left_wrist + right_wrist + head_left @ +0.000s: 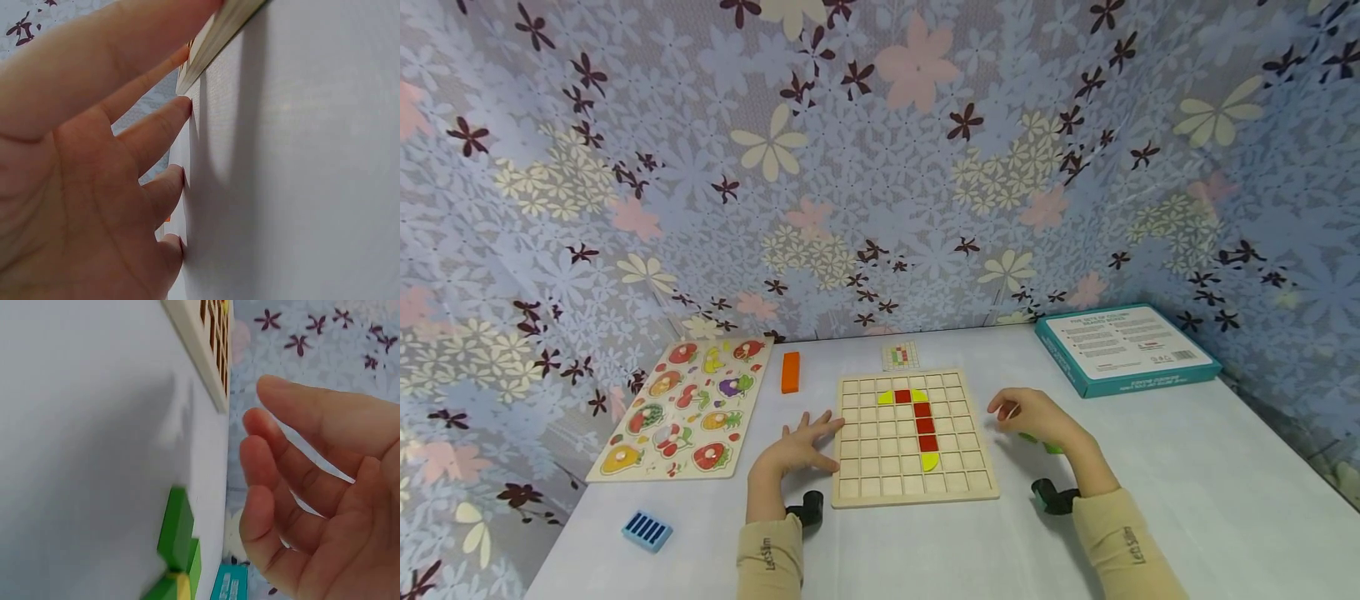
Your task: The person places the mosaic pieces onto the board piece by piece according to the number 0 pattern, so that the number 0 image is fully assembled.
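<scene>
Green blocks (1036,440) lie just under open right hand (1033,415), ungripped.

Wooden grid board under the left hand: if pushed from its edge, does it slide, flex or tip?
The wooden grid board looks rigid and lies flat on the table, so it probably slides without flexing or tipping. The left hand touches its left edge. The loose tiles in its cells may shift.
</scene>
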### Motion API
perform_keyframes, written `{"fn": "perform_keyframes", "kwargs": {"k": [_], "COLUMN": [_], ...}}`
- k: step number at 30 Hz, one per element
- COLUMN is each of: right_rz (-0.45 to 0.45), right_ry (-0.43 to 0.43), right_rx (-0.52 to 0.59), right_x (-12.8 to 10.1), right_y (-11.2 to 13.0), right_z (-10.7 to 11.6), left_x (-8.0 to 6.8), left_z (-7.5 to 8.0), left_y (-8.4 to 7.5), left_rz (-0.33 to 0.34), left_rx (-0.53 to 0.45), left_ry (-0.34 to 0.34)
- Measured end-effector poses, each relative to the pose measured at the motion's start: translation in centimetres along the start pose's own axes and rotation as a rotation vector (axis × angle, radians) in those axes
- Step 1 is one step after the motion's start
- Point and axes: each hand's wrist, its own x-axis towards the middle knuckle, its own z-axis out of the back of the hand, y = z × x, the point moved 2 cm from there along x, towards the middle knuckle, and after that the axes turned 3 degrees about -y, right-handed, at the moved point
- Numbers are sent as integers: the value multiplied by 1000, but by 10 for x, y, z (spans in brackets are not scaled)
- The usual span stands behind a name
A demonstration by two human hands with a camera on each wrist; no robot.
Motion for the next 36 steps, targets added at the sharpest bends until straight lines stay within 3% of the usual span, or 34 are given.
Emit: {"fn": "perform_keyframes", "kwargs": {"k": [13, 28, 36], "right_rz": [-79, -135, -95], "right_ry": [41, -4, -3], "right_rx": [-185, -247, -267], "right_x": [-4, -5, -2], "right_y": [-19, -26, -23], "right_z": [8, 9, 5], "left_x": [1, 0, 0], "left_z": [-1, 0, -1], "left_y": [1, 0, 1], "left_rz": [-6, -8, -12], "left_rx": [4, -4, 4], "left_ry": [-4, -6, -7]}}
